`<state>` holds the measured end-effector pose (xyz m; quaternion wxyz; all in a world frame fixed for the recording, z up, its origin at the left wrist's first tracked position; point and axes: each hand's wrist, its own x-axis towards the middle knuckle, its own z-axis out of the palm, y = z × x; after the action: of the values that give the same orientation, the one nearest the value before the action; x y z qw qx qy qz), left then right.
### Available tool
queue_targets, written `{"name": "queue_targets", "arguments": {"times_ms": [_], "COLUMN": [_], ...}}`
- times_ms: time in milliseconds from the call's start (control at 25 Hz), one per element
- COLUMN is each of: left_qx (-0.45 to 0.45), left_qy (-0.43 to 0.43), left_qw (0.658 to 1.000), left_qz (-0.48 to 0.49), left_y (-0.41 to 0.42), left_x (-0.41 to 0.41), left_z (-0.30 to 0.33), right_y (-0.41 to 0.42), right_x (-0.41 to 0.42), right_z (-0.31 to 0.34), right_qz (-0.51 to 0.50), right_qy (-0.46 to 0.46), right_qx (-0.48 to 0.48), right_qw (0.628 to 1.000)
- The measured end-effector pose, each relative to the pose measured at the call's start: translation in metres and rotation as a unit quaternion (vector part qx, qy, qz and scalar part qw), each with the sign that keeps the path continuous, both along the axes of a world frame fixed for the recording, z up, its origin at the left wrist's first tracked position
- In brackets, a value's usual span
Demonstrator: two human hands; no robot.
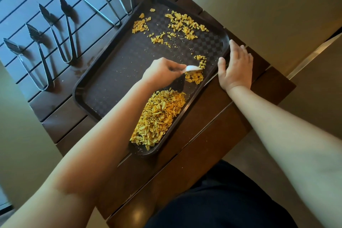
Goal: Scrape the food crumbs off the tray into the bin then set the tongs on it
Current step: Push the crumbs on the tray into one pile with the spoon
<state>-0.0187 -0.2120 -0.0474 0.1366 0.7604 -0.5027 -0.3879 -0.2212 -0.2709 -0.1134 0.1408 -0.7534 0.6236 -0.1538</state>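
Left hand [162, 71] holds white scraper [192, 68] on checkered tray [118, 72].

dark slatted wooden table [207, 127] | beige floor [259, 5] beyond its far edge | person's dark clothing [231, 200] at near edge

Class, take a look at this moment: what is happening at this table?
A person is clearing yellow crumbs from a dark tray on a slatted wooden table. The left hand holds a small white scraper and works at a small cluster, while the right hand rests open on the tray's edge. More crumbs lie scattered at the far end. Several tongs lie on the table beside the tray.
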Motion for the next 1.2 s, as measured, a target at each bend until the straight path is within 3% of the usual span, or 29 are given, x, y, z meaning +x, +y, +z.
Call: {"name": "queue_targets", "arguments": {"times_ms": [120, 200, 480, 600, 720, 1080, 1200], "left_qx": [-0.051, -0.051, 0.004, -0.044, -0.060, 0.073, 0.000], "left_qy": [0.001, -0.012, 0.011, -0.001, -0.048, -0.015, -0.032], "left_qw": [0.992, 0.990, 0.999, 0.998, 0.997, 0.990, 0.996], "left_qz": [0.114, 0.133, 0.031, 0.052, 0.003, -0.121, -0.087], "left_y": [-0.015, -0.022, -0.012, -0.023, -0.034, -0.005, -0.011], "left_x": [0.001, 0.000, -0.023, -0.024, -0.027, 0.007, 0.007], "left_z": [0.000, -0.003, 0.001, 0.001, 0.001, 0.015, 0.014], "right_y": [0.000, -0.001, -0.001, -0.001, -0.002, -0.001, -0.001], "right_x": [0.000, 0.000, 0.000, 0.000, 0.000, 0.000, 0.000], "right_z": [0.000, 0.000, -0.001, -0.001, -0.002, -0.003, -0.002], "right_qz": [0.000, -0.001, -0.001, 0.000, 0.000, 0.001, 0.000], "right_qy": [-0.001, 0.001, -0.004, -0.004, -0.002, 0.000, -0.002], "right_qx": [0.002, 0.000, -0.001, 0.001, 0.001, -0.011, -0.007], "right_qw": [1.000, 1.000, 1.000, 1.000, 1.000, 1.000, 1.000]}}
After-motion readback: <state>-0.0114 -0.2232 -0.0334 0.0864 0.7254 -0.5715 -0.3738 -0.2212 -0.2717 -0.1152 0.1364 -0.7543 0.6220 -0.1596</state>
